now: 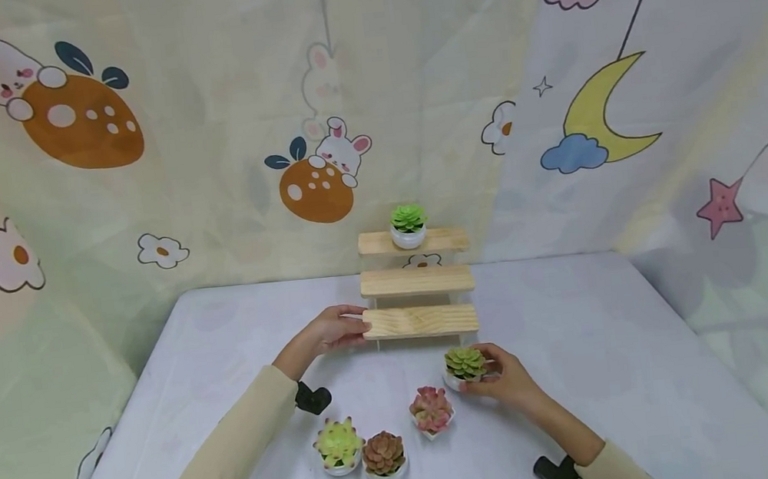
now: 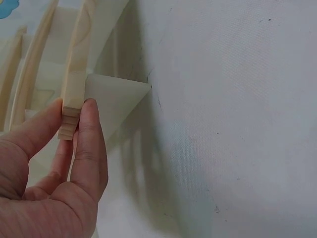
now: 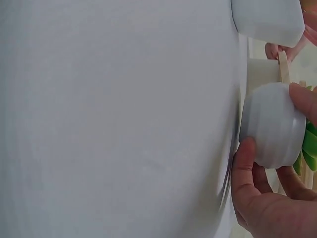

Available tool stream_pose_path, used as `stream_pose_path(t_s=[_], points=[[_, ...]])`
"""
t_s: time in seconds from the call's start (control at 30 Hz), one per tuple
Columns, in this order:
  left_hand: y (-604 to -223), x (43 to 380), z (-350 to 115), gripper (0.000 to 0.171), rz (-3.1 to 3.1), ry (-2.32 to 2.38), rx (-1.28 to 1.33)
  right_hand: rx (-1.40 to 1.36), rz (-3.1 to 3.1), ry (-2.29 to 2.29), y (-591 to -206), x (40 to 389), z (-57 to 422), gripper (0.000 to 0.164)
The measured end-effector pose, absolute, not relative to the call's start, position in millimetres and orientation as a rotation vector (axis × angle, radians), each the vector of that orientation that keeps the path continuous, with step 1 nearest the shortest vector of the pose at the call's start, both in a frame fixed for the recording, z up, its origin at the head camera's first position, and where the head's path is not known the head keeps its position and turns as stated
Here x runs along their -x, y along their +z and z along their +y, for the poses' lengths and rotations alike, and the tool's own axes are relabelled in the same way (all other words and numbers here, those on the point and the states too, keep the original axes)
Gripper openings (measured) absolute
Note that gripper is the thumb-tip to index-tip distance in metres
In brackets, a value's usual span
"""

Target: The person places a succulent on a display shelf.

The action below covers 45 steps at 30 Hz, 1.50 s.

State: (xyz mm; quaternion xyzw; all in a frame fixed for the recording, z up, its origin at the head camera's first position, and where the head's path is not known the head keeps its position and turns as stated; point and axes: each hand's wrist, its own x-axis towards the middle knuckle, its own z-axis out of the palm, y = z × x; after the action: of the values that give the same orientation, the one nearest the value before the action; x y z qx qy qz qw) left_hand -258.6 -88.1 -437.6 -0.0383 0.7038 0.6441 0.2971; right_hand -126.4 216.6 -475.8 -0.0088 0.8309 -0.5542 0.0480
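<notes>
Pinching wooden stand (image 1: 423, 320) with left hand (image 1: 337, 329), green succulent (image 1: 465, 363) before it with right hand (image 1: 507, 378); apparently early, with one plant (image 1: 409, 225) atop stand, three pots (image 1: 384, 457) waiting in front

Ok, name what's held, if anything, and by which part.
The left hand pinches the lowest shelf by its left end; the right hand grips a green succulent by its white pot.

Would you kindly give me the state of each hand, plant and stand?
Left hand: pinching the left end of the lowest shelf.
Right hand: holding the dull green plant.
Dull green plant: roughly upright, held.
Bright green plant: upright on the top shelf.
Pink plant: upright on the table.
Brown plant: upright on the table.
Yellow-green plant: upright on the table.
Wooden stand: upright on the table.
</notes>
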Motion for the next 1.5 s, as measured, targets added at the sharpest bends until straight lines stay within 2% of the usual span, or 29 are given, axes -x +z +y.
stream_pose_path(t_s=[0.17, 0.77, 0.9, 1.5], points=[[-437, 258, -90, 0.052, 1.872, 1.703, 0.104, -0.098, 2.522, -1.704, -467, 128, 221, 0.067], [-442, 259, -90, 0.051, 1.864, 1.717, 0.096, -0.070, 2.646, -1.661, -414, 150, 248, 0.067], [-444, 261, -94, 0.052, 1.835, 1.740, 0.039, -0.042, 2.655, -1.676, -406, 156, 247, 0.067], [-441, 260, -90, 0.051, 1.847, 1.734, 0.110, -0.029, 2.664, -1.748, -380, 183, 227, 0.068]])
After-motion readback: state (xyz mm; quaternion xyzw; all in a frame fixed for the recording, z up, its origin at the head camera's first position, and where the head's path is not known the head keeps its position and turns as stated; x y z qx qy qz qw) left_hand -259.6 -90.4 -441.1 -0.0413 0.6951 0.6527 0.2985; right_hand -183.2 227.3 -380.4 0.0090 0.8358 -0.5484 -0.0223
